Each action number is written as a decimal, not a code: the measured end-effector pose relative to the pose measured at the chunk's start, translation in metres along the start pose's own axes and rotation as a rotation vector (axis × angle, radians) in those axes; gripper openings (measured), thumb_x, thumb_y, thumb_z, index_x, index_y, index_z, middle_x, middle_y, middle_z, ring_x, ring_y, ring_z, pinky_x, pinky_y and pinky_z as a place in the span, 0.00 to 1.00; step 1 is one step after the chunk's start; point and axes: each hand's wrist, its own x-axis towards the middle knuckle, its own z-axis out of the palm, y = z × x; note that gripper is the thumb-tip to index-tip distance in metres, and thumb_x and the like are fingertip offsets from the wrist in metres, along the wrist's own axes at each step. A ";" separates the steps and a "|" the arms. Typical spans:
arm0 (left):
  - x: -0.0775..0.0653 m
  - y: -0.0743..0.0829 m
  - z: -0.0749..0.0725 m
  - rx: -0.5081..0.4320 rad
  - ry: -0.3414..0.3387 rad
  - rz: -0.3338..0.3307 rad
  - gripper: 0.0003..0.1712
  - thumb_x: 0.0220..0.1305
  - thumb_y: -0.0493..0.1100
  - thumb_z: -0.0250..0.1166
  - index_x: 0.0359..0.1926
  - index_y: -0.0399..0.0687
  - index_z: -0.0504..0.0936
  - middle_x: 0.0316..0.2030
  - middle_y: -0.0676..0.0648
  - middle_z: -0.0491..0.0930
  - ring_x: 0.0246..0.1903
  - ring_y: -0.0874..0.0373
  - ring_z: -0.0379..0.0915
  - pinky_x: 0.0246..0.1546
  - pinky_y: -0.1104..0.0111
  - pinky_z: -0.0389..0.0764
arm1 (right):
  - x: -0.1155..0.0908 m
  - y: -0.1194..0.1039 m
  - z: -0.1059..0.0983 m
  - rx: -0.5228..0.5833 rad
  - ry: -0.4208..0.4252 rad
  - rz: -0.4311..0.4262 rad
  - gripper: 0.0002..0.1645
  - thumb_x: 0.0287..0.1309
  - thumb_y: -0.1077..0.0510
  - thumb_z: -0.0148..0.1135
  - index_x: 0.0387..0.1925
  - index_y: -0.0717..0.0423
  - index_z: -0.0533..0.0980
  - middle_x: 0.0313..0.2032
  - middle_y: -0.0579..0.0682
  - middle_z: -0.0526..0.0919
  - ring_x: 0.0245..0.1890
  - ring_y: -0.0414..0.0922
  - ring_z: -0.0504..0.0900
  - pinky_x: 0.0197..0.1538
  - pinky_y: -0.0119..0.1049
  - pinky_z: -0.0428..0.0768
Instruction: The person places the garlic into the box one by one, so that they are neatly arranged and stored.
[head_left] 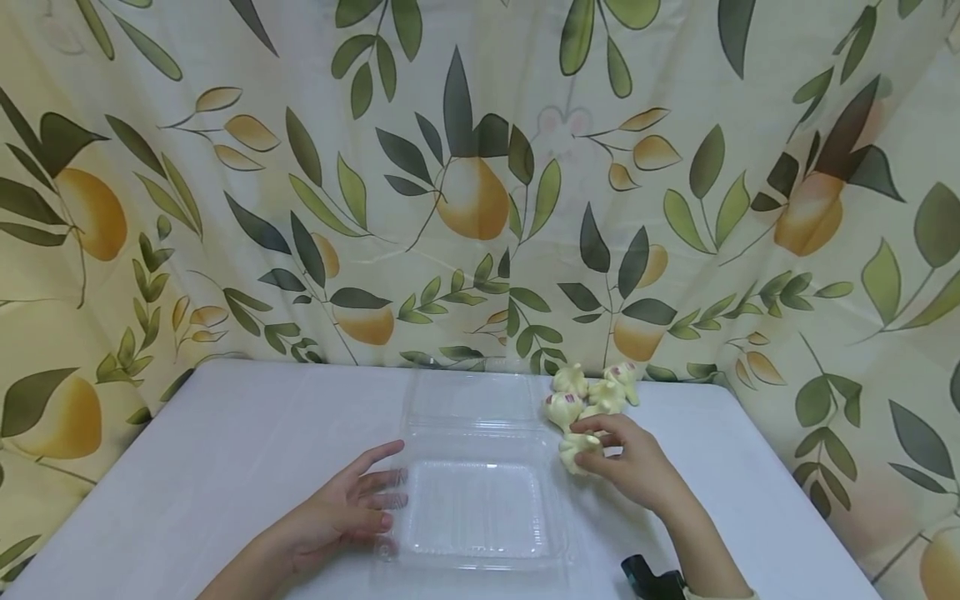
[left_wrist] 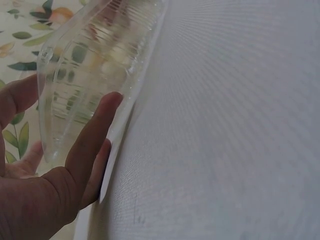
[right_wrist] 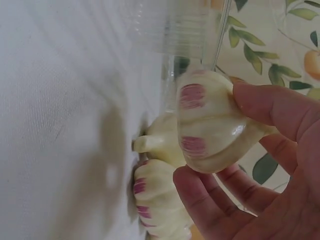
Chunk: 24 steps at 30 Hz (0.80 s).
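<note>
My right hand [head_left: 626, 458] pinches a garlic bulb [right_wrist: 212, 122] between thumb and fingers, beside the right edge of a clear plastic clamshell box [head_left: 476, 508]. Pale cream with purple streaks, the bulb tilts in the grip, and more garlic bulbs [right_wrist: 160, 200] lie behind it in the right wrist view. At the box's left side, my left hand [head_left: 341, 508] has its fingers spread, fingertips right at the rim. The left wrist view shows that hand [left_wrist: 55, 185] around the near edge of the transparent box [left_wrist: 75, 95].
Several garlic bulbs [head_left: 566, 408] are clustered at the back right of the white table [head_left: 285, 425]. The box's lid [head_left: 472, 400] lies folded back toward the rear. A black object [head_left: 648, 577] is near my right wrist. A fruit-and-leaf patterned curtain [head_left: 480, 200] hangs behind the table.
</note>
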 end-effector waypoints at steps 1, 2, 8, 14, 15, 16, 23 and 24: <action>0.000 0.000 0.000 -0.001 0.000 0.000 0.54 0.61 0.33 0.69 0.79 0.60 0.48 0.76 0.30 0.45 0.70 0.38 0.59 0.49 0.51 0.82 | 0.000 -0.001 0.000 -0.003 0.005 -0.005 0.23 0.53 0.52 0.75 0.52 0.47 0.81 0.56 0.51 0.78 0.52 0.56 0.80 0.45 0.45 0.80; 0.000 0.000 0.000 -0.001 -0.002 0.002 0.54 0.61 0.33 0.68 0.79 0.60 0.47 0.76 0.30 0.45 0.70 0.38 0.58 0.49 0.51 0.82 | 0.000 -0.001 0.000 -0.007 0.010 -0.009 0.22 0.53 0.52 0.74 0.51 0.47 0.81 0.56 0.51 0.78 0.53 0.56 0.80 0.45 0.45 0.81; 0.001 0.000 0.000 0.002 0.003 0.001 0.54 0.61 0.33 0.68 0.79 0.60 0.48 0.76 0.31 0.46 0.70 0.38 0.58 0.49 0.51 0.82 | -0.002 -0.005 -0.001 -0.010 0.027 -0.011 0.23 0.53 0.52 0.75 0.52 0.47 0.81 0.57 0.52 0.78 0.52 0.56 0.80 0.43 0.45 0.82; 0.001 0.000 -0.001 0.001 0.001 0.001 0.54 0.60 0.32 0.68 0.79 0.61 0.48 0.76 0.31 0.45 0.70 0.38 0.58 0.49 0.51 0.82 | -0.003 -0.010 -0.002 0.006 0.030 -0.013 0.22 0.54 0.52 0.74 0.52 0.48 0.81 0.56 0.52 0.79 0.51 0.51 0.79 0.49 0.47 0.83; 0.001 -0.001 -0.001 -0.001 0.000 0.002 0.54 0.60 0.32 0.69 0.79 0.61 0.48 0.76 0.31 0.45 0.70 0.38 0.58 0.49 0.52 0.82 | -0.003 -0.011 -0.002 0.006 0.031 -0.014 0.22 0.54 0.52 0.74 0.52 0.48 0.81 0.56 0.51 0.79 0.51 0.50 0.78 0.50 0.47 0.83; 0.001 -0.001 -0.001 -0.002 0.000 0.004 0.54 0.60 0.32 0.69 0.79 0.60 0.48 0.76 0.31 0.45 0.70 0.38 0.58 0.49 0.52 0.82 | -0.003 -0.012 -0.003 0.005 0.033 -0.014 0.22 0.54 0.52 0.74 0.52 0.48 0.81 0.56 0.51 0.79 0.51 0.50 0.78 0.50 0.47 0.83; 0.001 -0.001 -0.002 -0.006 -0.002 0.007 0.55 0.60 0.32 0.69 0.79 0.59 0.47 0.76 0.31 0.45 0.70 0.38 0.58 0.50 0.52 0.82 | -0.004 -0.015 -0.003 0.011 0.050 -0.030 0.21 0.55 0.53 0.74 0.51 0.49 0.81 0.55 0.50 0.80 0.52 0.51 0.79 0.49 0.46 0.83; 0.001 -0.001 -0.002 -0.007 -0.001 0.005 0.55 0.60 0.32 0.69 0.79 0.59 0.47 0.76 0.31 0.45 0.70 0.38 0.58 0.50 0.52 0.82 | -0.004 -0.015 -0.003 0.013 0.054 -0.032 0.21 0.55 0.54 0.74 0.51 0.49 0.81 0.55 0.50 0.80 0.52 0.51 0.79 0.48 0.45 0.83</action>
